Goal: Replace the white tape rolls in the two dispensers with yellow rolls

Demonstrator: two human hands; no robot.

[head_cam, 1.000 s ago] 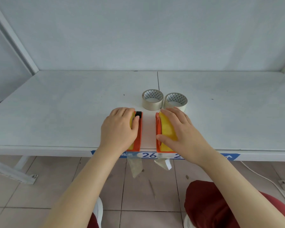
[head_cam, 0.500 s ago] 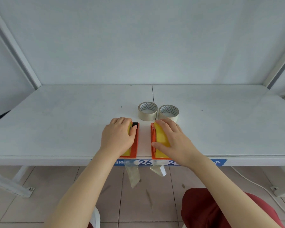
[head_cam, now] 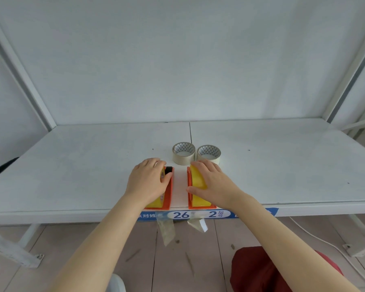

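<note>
left hand [head_cam: 149, 183] is closed over the yellow roll [head_cam: 156, 202] in the left orange dispenser [head_cam: 168, 194]; right hand [head_cam: 214, 184] grips the other yellow roll [head_cam: 197, 182] in its dispenser [head_cam: 189, 186] (both at the table [head_cam: 72, 165] edge). two white rolls [head_cam: 183, 153] sit just behind.

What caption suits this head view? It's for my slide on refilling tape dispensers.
Both hands rest on yellow rolls seated in two orange dispensers; the white rolls lie behind.
</note>
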